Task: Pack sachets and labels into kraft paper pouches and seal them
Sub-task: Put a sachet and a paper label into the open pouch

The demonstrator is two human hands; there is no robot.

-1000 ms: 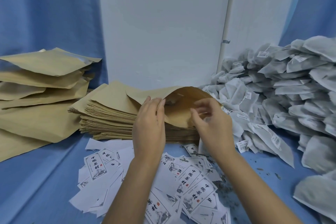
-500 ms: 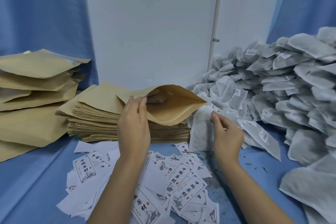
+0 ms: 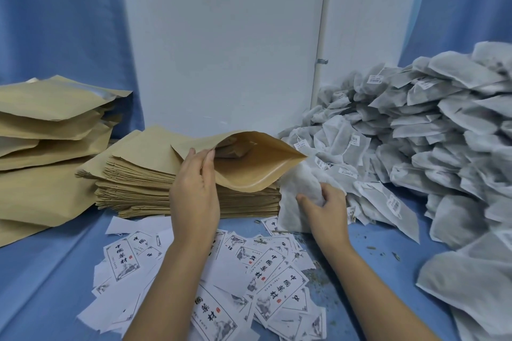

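Now our left hand (image 3: 194, 192) holds the pouch (image 3: 250, 167) open; beside it, our right hand (image 3: 327, 209) grips a sachet (image 3: 295, 185), best slid in flat.

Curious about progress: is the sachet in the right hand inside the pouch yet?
No, the right hand grips the sachet outside the open pouch.

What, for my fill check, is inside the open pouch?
The open pouch shows tan lining and one dim, unidentifiable shape; the left hand covers its left edge; deeper is hidden.
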